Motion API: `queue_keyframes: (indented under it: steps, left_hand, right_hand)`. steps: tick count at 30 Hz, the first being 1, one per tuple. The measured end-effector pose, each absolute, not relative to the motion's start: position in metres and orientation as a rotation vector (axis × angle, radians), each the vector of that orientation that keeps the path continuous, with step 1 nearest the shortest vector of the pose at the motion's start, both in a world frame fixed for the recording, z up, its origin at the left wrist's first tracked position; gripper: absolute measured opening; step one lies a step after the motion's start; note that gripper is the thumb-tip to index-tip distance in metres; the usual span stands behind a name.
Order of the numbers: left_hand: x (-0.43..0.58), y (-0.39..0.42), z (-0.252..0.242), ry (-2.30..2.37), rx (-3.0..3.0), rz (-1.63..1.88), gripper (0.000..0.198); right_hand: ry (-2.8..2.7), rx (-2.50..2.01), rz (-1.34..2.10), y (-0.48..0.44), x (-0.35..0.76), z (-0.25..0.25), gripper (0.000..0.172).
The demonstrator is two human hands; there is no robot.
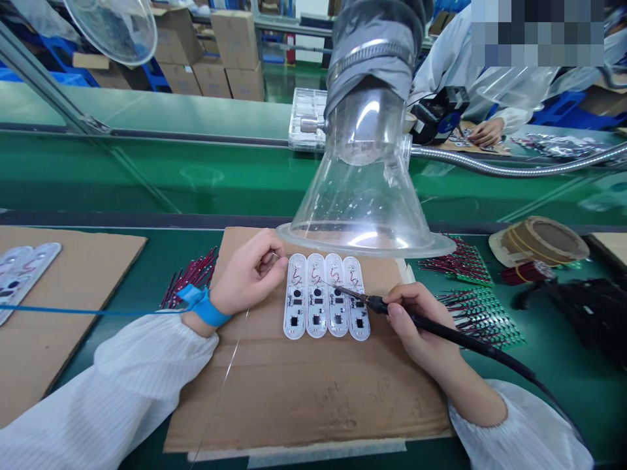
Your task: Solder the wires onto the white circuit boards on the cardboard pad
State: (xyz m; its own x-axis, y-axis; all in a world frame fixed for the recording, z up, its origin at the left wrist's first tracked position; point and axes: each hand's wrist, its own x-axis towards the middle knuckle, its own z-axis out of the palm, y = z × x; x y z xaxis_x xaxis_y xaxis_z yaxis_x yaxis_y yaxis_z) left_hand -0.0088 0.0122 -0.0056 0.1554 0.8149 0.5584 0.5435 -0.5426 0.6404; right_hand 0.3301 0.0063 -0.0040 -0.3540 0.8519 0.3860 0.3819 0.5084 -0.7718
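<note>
L grip (247,277): narrow pinch, thumb + forefinger on a thin wire (277,255), prob. solder, its end just L of the boards (327,296). R grip (416,320): pen hold on a soldering iron (377,304), black handle, cord trailing off R of the boards. Fine tip reaches over the upper part of the boards, approx. between 2nd and 3rd from L; can't tell if it touches a pad.

Boards: four white rounded PCBs side by side, flat on a cardboard sheet (313,405), red traces or wires at upper ends, black parts lower down. Step in hand looks like hand soldering. Wire + tip this close, so next move calls for both meeting at one joint w/o disturbing neighbouring boards.

L of the boards: blue ESD strap (206,308) on the wrist, blue cord (88,310) running away, red-pin bundle (189,284), 2nd cardboard sheet (73,326) w/ more white PCBs (19,274). R of the boards: green strips w/ red pins (482,318), tape roll (539,241), all on green surface (563,398). Over the boards: clear fume hood (362,196) on metal hose (519,170). Beyond the boards: co-worker's hand (487,132) at a bench, cardboard boxes (235,65), blue crates (558,111).
</note>
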Motion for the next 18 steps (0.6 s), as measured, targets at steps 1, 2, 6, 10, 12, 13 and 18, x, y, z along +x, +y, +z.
queue_keyframes:
  steps: [1, 2, 6, 10, 12, 13, 18]
  left_hand:
    - [-0.009, 0.012, -0.006, 1.297, 2.147, 1.329, 0.014]
    - [-0.008, 0.011, -0.006, 1.286, 2.148, 1.328, 0.014]
    - [-0.009, 0.010, -0.003, 1.306, 2.164, 1.457, 0.016]
    - [-0.016, 0.012, -0.001, 1.345, 2.200, 1.616, 0.015]
    - [-0.021, 0.015, -0.002, 1.374, 2.237, 1.629, 0.014]
    - [-0.024, 0.016, -0.002, 1.391, 2.249, 1.626, 0.013]
    - [-0.028, 0.020, -0.004, 1.337, 2.249, 1.623, 0.011]
  right_hand:
    - [-1.945, -1.019, 0.732, 0.006, 0.330, -0.004, 0.015]
    - [-1.945, -1.029, 0.727, 0.006, 0.331, -0.004, 0.017]
    - [-1.965, -1.068, 0.711, 0.005, 0.333, -0.006, 0.018]
    - [-1.909, -1.041, 0.722, 0.006, 0.339, -0.011, 0.013]
    - [-1.799, -1.001, 0.756, 0.007, 0.342, -0.012, 0.014]
    - [-1.744, -0.976, 0.778, 0.007, 0.343, -0.011, 0.015]
    - [-1.679, -0.954, 0.862, 0.006, 0.332, 0.015, 0.022]
